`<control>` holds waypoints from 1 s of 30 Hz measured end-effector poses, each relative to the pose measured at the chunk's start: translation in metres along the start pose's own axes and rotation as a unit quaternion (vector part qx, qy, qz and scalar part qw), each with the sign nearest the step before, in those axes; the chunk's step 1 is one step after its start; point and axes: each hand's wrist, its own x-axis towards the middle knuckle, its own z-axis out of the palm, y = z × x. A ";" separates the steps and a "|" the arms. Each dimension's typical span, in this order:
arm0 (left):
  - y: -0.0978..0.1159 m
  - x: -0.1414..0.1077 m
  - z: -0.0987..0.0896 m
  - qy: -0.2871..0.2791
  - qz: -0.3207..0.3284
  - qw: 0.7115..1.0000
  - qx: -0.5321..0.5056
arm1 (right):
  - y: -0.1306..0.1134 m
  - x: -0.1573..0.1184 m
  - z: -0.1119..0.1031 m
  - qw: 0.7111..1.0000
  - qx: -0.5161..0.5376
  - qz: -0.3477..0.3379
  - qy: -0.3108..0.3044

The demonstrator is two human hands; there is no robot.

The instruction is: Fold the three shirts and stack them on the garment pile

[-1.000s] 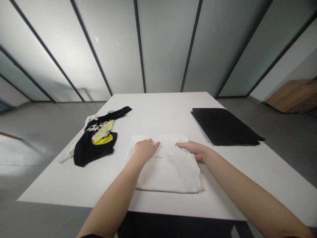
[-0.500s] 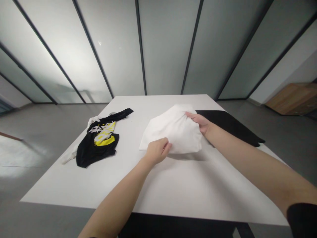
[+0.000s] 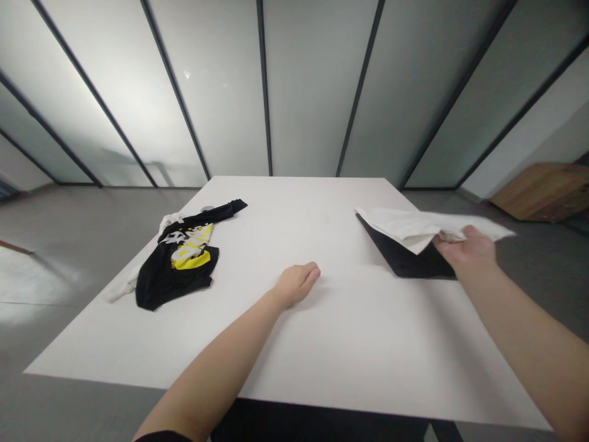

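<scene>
My right hand [image 3: 469,248] grips a folded white cloth [image 3: 405,227], perhaps a garment, from its near side. The cloth spreads over a flat black piece [image 3: 416,261] at the right of the table and hides much of it. Over the middle of the white table [image 3: 359,344], my left hand [image 3: 298,284] hangs with its fingers curled closed. Nothing shows in it. On the left lies a black garment [image 3: 172,276] with a yellow and white print, one sleeve stretched toward the back.
White fabric [image 3: 124,287] lies beside and partly under the black garment at the table's left edge. A small round grey object [image 3: 207,209] sits behind the sleeve. Frosted glass panels [image 3: 308,86] stand behind the table, and a wooden box-like piece [image 3: 543,191] is on the floor at right.
My right hand has carried the white cloth from the middle of the table to the right, over the black piece. My left hand has let go of the cloth and stayed near the middle.
</scene>
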 end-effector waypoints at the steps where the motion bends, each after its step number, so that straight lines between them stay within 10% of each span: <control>1: 0.000 0.001 0.001 -0.003 0.002 1.000 0.000 | 0.015 -0.007 -0.009 1.000 0.006 0.023 0.007; 6: 0.000 0.002 0.004 -0.010 0.000 1.000 -0.010 | 0.053 -0.041 -0.018 1.000 -0.011 -0.010 -0.009; 13: -0.001 0.001 0.003 -0.009 -0.006 0.999 -0.033 | 0.043 -0.060 -0.016 0.976 -0.145 0.038 -0.157; 20: 0.001 0.001 0.002 -0.009 -0.004 0.999 -0.031 | 0.041 -0.090 -0.016 0.936 -0.070 0.246 -0.244; 24: 0.002 0.002 0.002 -0.014 -0.004 0.999 -0.031 | 0.040 -0.124 -0.002 0.863 -0.060 0.363 -0.346; 27: 0.000 0.002 0.003 -0.014 -0.006 0.999 -0.033 | 0.032 -0.131 0.016 0.877 -0.100 0.288 -0.372; 30: -0.003 0.001 0.003 -0.010 -0.002 0.999 -0.039 | 0.019 -0.102 0.030 0.944 -0.203 0.065 -0.250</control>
